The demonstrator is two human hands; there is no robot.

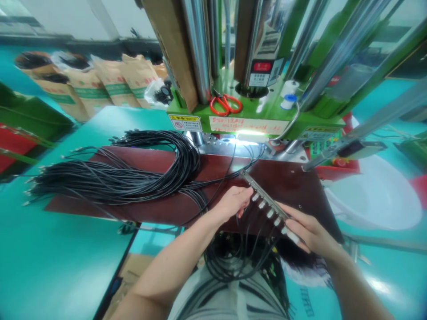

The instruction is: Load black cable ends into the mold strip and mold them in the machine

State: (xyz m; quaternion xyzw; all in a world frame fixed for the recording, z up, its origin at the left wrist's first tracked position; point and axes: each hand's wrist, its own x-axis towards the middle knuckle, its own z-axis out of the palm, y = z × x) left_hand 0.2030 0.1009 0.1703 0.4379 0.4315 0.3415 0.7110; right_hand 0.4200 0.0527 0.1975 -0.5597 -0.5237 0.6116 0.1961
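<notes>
A long metal bar (267, 198) with several silver connectors along its near side lies tilted between my hands. My right hand (308, 231) is closed around its near right end. At the bar's far left part, my left hand (236, 200) has its fingers pinched at a connector or its cable; the fingertips partly hide it. Thin black cables (245, 242) hang from the connectors and loop over my lap. To the left, a large bundle of black cables (133, 178) with metal ends rests on the dark red board (276, 173).
A green machine (213, 113) with steel columns stands behind the board. Red-handled scissors (226, 106) and thread spools (288, 95) sit on it. A white tub (373, 195) is at the right, a control box (336, 155) near it. Paper sacks (90, 89) stand at the back left.
</notes>
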